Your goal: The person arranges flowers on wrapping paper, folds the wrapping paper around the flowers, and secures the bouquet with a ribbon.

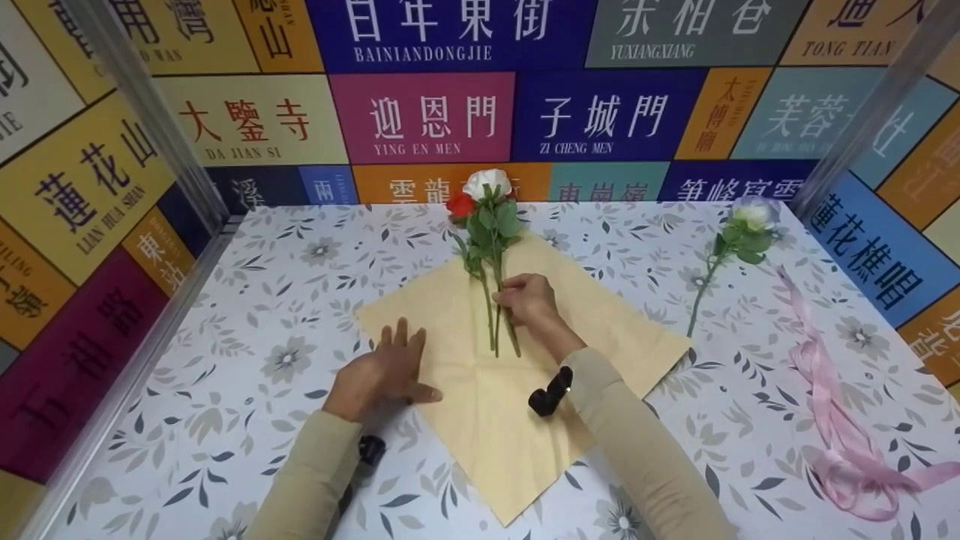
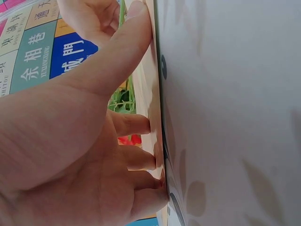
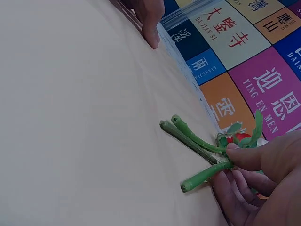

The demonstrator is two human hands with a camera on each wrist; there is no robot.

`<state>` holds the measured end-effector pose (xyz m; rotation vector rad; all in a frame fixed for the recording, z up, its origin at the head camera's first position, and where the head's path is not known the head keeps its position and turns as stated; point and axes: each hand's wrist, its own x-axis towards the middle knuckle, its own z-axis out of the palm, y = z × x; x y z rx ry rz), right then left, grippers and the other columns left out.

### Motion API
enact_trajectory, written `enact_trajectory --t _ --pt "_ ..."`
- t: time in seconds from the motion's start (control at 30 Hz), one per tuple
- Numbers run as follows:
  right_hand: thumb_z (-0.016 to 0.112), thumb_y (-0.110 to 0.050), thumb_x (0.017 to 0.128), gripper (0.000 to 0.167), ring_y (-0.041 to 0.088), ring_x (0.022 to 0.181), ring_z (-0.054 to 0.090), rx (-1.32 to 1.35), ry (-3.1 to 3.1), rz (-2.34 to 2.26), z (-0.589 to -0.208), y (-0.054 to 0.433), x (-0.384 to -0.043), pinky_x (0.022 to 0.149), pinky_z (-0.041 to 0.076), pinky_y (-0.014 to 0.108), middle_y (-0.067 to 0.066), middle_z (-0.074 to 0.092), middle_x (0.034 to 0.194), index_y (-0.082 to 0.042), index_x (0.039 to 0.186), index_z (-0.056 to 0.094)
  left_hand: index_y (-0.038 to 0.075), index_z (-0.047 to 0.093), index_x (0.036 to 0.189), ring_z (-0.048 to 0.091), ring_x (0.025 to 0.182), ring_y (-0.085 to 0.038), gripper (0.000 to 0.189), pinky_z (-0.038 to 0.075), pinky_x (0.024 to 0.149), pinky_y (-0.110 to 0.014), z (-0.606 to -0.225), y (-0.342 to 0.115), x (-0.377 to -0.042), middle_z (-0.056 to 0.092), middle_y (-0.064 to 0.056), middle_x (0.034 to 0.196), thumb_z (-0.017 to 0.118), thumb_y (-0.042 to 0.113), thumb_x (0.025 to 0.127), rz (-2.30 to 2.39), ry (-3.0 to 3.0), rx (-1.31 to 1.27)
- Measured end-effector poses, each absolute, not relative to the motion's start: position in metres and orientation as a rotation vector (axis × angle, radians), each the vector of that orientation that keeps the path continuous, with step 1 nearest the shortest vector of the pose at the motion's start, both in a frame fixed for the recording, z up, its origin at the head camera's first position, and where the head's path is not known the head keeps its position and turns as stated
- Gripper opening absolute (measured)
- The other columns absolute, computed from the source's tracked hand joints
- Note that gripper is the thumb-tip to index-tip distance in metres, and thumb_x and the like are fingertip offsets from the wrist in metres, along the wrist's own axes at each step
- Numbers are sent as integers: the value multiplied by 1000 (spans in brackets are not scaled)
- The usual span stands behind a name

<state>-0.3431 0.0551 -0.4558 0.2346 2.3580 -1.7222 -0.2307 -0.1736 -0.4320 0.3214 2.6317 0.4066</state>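
Note:
Near the middle of the table, my right hand (image 1: 531, 306) pinches the green stems (image 3: 201, 177) of a small bunch of roses between thumb and fingers. A white rose (image 1: 486, 181) tops the bunch, with a red rose (image 1: 458, 205) at its left and more red showing at its right. The bunch lies over a tan sheet of wrapping paper (image 1: 480, 427), stem ends toward me, blooms past the paper's far corner. My left hand (image 1: 384, 375), fingers spread and fairly straight, rests on the paper's left edge. In the left wrist view its fingertips (image 2: 143, 162) touch the paper.
A single pale lavender-white rose (image 1: 752, 213) lies at the table's far right. Nearer me on that side is a loose heap of pink ribbon (image 1: 829, 405). Printed wall panels (image 1: 424, 116) border the floral-patterned table (image 1: 247, 360) at the back and both sides.

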Motion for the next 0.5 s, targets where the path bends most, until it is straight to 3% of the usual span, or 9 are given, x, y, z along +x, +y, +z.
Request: enact_trajectory --t 0.5 --pt "75 -10 89 32 12 67 65 221 2338 -1819 -457 69 -342 50 56 26 5 61 96 -2 119 68 -4 11 158 1 150 -56 107 18 123 -60 -432 -168 -233 -4 -36 162 73 48 88 328 2621 279"
